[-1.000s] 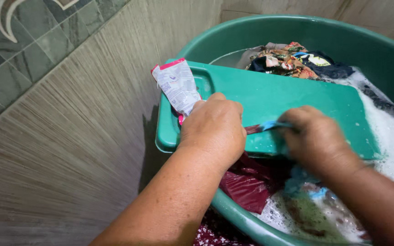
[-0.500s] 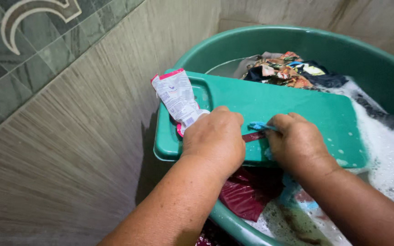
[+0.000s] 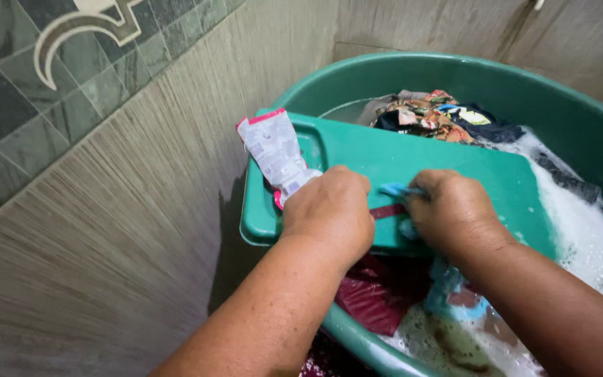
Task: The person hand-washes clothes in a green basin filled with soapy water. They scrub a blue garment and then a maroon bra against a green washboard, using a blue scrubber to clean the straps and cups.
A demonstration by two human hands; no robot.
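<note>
Green washboard [image 3: 413,164]: a flat plastic board laid across the rim of the basin, tilted slightly down toward the water, so that it serves as a firm scrubbing surface above the suds.

Green basin [image 3: 567,105]: a large round tub set on the floor against a tiled wall [image 3: 106,174]; it holds soapy water and foam [image 3: 587,237] on the right side.

Left hand [image 3: 329,209]: curled into a loose fist, knuckles up, pressing down on the near edge of the board. It appears to pin a dark red cloth [image 3: 385,286], whose bulk hangs below the board into the basin; the fingers are folded under and their exact grip cannot be told.

Right hand [image 3: 455,209]: closed around a small blue item [image 3: 396,190], probably a brush or a bit of fabric, only its tip showing between the two hands. Fingers pressed together over it.

Detergent sachet [image 3: 273,150]: a white and pink packet, opened, resting on the board's far left corner beside the left hand, within easy reach.

Patterned laundry [image 3: 434,112]: a multicoloured heap at the far side of the basin, behind the board, apart from the hands.

Light blue cloth [image 3: 448,290]: lies wet under the right wrist in the water.
</note>
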